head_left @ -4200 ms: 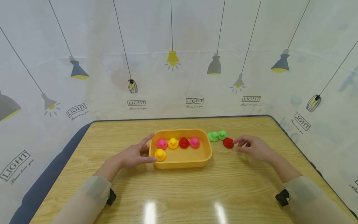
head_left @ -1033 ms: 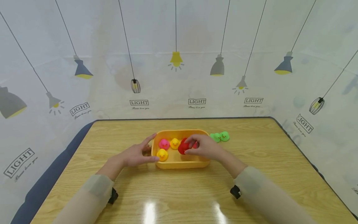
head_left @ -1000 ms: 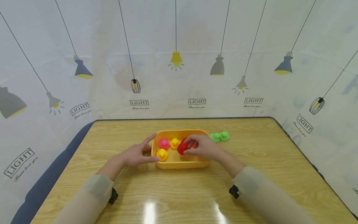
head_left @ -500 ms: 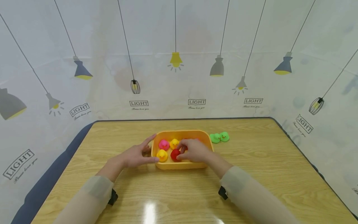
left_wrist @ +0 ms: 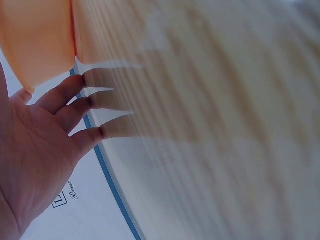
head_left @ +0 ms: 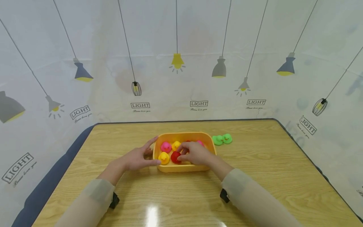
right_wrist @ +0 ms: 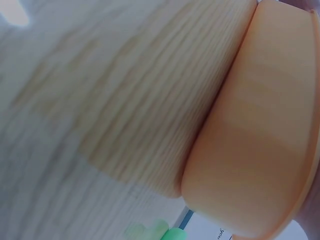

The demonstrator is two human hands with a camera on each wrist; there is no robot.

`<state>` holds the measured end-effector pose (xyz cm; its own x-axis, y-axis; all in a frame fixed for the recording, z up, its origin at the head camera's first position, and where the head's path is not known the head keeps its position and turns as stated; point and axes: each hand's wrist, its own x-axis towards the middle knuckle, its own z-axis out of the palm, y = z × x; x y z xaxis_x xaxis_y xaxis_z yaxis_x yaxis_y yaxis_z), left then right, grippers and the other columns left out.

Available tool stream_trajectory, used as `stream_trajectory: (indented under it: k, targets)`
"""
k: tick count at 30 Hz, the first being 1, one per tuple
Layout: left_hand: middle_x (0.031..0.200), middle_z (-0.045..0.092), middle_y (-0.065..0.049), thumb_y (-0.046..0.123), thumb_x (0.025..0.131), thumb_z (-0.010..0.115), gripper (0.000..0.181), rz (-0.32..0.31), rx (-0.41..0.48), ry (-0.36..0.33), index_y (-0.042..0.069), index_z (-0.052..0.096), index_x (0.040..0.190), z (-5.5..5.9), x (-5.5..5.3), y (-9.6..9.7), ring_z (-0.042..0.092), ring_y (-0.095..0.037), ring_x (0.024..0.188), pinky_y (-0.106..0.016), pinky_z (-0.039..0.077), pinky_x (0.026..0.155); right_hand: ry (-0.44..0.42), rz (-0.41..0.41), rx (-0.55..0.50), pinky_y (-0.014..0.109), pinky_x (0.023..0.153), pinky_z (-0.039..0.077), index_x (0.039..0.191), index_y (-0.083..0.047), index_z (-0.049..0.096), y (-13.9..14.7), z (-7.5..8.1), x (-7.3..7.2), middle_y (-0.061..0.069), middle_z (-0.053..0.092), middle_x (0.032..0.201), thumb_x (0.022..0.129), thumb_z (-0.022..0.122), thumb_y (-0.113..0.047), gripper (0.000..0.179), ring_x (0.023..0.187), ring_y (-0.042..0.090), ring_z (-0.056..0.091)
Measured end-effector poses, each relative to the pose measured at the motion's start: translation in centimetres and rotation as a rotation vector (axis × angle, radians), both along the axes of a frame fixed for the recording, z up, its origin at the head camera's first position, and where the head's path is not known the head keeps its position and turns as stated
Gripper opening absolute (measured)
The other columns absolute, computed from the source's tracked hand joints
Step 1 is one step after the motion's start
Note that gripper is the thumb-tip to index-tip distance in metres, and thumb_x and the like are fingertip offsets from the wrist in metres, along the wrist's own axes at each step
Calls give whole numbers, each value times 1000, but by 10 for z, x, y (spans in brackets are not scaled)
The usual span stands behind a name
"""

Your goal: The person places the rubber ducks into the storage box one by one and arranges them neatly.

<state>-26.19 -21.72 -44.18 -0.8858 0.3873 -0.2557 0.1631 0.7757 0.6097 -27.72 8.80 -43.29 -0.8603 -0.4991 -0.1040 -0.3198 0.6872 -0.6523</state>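
So the red duck [head_left: 175,157] is inside the orange tray [head_left: 182,169], toward its front left, pinched in the right hand [head_left: 195,154]. A yellow duck [head_left: 164,158] sits in the tray's front-left corner. The left hand [head_left: 136,158] is spread wide around the tray's left end, thumb at the rim. Two green ducks [head_left: 227,138] sit just right of the tray. Behind it, boxed labels [head_left: 199,103] on the backdrop [head_left: 198,37] read "LIGHT", script underneath too tiny to be sure.
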Motion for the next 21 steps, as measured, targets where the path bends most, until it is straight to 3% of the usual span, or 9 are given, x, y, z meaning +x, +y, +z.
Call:
stream_trajectory:
  k: [6, 21]
  targets:
    - [167, 52, -22, 78, 91, 74, 112, 0, 4, -4, 52, 4, 174, -1, 0, 0, 51, -51, 153, -78, 33, 125, 7, 5, -6, 30, 88, 58, 119, -17, 78, -2, 0, 0, -5, 74, 98, 99, 85, -30, 25, 91, 13, 64]
    - [167, 53, -20, 77, 91, 74, 112, 1, 4, -6, 53, 3, 174, -1, -1, -1, 50, -50, 154, -78, 33, 125, 6, -1, -19, 30, 86, 58, 118, -17, 77, -2, -2, -2, -5, 74, 99, 98, 85, -28, 24, 91, 13, 64]
